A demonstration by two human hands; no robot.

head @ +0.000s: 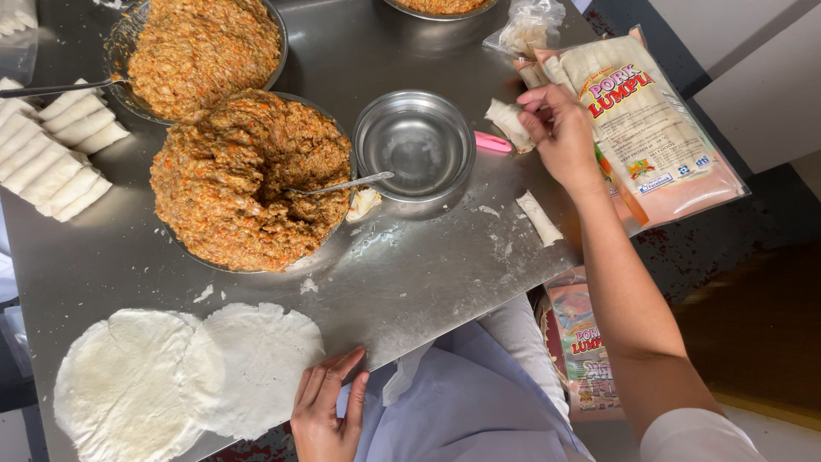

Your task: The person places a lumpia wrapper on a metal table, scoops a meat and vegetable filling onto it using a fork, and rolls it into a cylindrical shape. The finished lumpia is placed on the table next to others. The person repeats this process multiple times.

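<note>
My right hand (560,133) reaches across the steel table (402,282) and pinches a rolled white spring roll (506,121) beside a printed plastic bag (654,128) that holds more rolls. Another roll (539,217) lies on the table below that hand. My left hand (329,409) rests at the table's near edge, fingers spread, touching the rim of a round white wrapper (248,364). A second wrapper (124,385) overlaps it on the left. A big bowl of orange-brown minced filling (248,184) with a spoon (342,185) in it stands in the middle.
A small steel bowl (415,145) of water sits right of the filling. A second bowl of filling (201,51) stands behind. Several finished rolls (56,150) are stacked at the left. A pink tool (493,142) lies by the small bowl. Another printed bag (586,346) lies below the table.
</note>
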